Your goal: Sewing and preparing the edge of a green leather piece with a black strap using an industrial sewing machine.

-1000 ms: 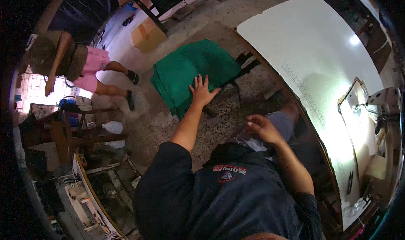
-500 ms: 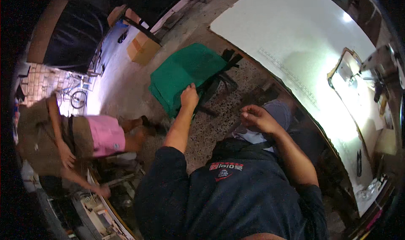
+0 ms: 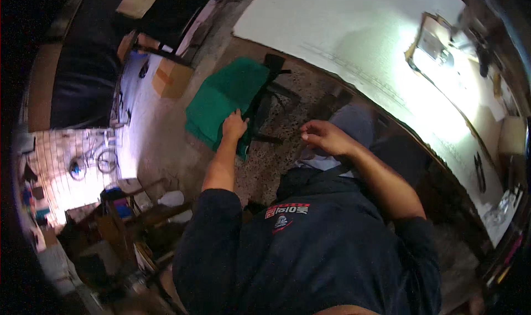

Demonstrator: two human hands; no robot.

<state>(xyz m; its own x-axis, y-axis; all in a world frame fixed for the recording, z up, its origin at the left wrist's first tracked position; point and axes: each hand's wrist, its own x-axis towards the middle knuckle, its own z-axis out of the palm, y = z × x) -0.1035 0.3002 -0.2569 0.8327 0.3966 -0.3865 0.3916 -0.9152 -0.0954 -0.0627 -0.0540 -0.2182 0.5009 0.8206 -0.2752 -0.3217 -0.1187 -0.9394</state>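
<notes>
Green cloth (image 3: 228, 91) lies folded over the seat of a dark-framed chair or stool (image 3: 271, 96) standing on the speckled floor. My left hand (image 3: 234, 127) reaches forward to the cloth's near right edge, its fingers closed on the edge, one finger lying along the top. What is under its palm is hidden. To the right, my right hand (image 3: 327, 138) hovers above my lap with its fingers loosely bent, a gap between thumb and forefinger, and nothing visible in it. Grey and white fabric (image 3: 348, 127) shows behind that wrist.
A large white-topped table (image 3: 354, 32) fills the right side, lit brightly around a sewing machine (image 3: 440, 46). Black scissors or snips (image 3: 479, 172) lie on it. A cardboard box (image 3: 172, 78) stands on the floor ahead; a bicycle (image 3: 99, 160) and clutter are at left.
My view has swung, so the table and cloth sit farther left. The person in pink shorts at the left is no longer clearly seen. Both hands keep much the same places.
</notes>
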